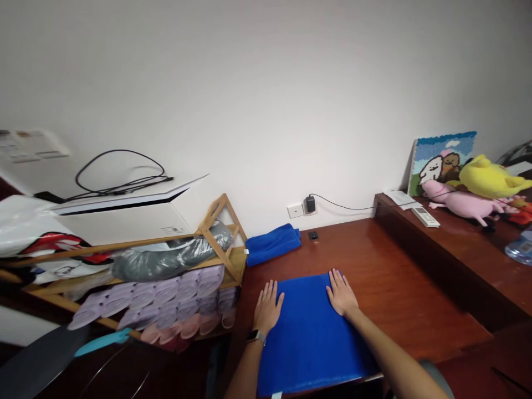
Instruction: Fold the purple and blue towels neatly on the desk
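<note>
A blue towel (310,338) lies spread flat on the brown wooden desk (399,299), reaching down to the desk's front edge, where a small white tag shows. My left hand (268,310) rests palm down along its left edge, near the far corner, fingers stretched out. On the far right corner of the cloth lies my right hand (342,293), also flat with its fingers extended. Farther back, against the wall, sits a second blue towel (272,244), folded into a thick strip. Neither hand grips anything.
To the left stands a wooden rack (224,238) with rows of lilac and pink slippers (183,288) and a white box (124,219) on top. A raised ledge on the right bears a remote control (425,217), a pink plush toy (461,202) and a yellow plush toy (486,177).
</note>
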`<state>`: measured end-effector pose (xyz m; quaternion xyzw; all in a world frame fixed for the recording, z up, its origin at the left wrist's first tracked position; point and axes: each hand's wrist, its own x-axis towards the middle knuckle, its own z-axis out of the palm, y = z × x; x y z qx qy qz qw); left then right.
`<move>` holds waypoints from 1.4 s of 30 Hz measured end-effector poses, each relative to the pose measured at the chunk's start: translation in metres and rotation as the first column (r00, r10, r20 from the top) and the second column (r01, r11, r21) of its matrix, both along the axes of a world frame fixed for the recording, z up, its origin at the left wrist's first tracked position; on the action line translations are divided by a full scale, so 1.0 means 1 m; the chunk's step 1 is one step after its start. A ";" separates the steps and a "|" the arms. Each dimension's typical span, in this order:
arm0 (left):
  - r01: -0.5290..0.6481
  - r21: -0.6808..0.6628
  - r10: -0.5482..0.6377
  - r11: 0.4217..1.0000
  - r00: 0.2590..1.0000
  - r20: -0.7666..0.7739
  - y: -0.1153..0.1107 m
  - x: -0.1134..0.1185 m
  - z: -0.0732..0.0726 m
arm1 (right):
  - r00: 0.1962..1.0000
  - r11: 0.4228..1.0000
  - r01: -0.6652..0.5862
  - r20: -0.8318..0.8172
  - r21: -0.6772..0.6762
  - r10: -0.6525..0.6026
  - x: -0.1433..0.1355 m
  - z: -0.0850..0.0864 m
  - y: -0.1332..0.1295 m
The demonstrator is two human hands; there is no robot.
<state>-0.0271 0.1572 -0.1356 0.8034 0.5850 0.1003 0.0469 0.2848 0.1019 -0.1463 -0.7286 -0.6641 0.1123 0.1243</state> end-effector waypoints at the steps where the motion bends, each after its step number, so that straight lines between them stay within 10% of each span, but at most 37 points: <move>1: -0.004 0.004 0.004 1.000 1.000 0.006 0.002 -0.008 -0.001 | 1.000 1.000 -0.001 0.008 -0.004 0.001 0.000 0.000 0.000; 9: -0.004 0.036 0.004 0.999 1.000 -0.025 0.002 0.002 0.013 | 0.996 0.996 0.012 0.090 -0.088 -0.004 -0.007 0.023 0.007; 14: 0.208 0.110 -0.213 0.972 0.977 0.031 -0.013 0.071 0.020 | 0.994 0.994 -0.087 0.073 0.072 0.082 -0.024 0.021 -0.001; 20: 0.310 0.020 -0.310 0.951 0.946 0.100 -0.027 0.143 -0.001 | 0.995 0.996 -0.081 0.060 -0.041 0.083 -0.026 0.010 -0.003; 31: 0.016 0.021 -0.015 1.000 1.000 -0.008 0.006 -0.005 -0.001 | 0.999 0.999 0.030 0.030 -0.042 -0.028 -0.029 0.011 0.000; 42: 0.051 0.038 -0.045 0.998 0.989 -0.137 0.008 0.006 0.014 | 0.998 0.993 0.048 0.047 -0.111 -0.043 0.003 0.014 0.006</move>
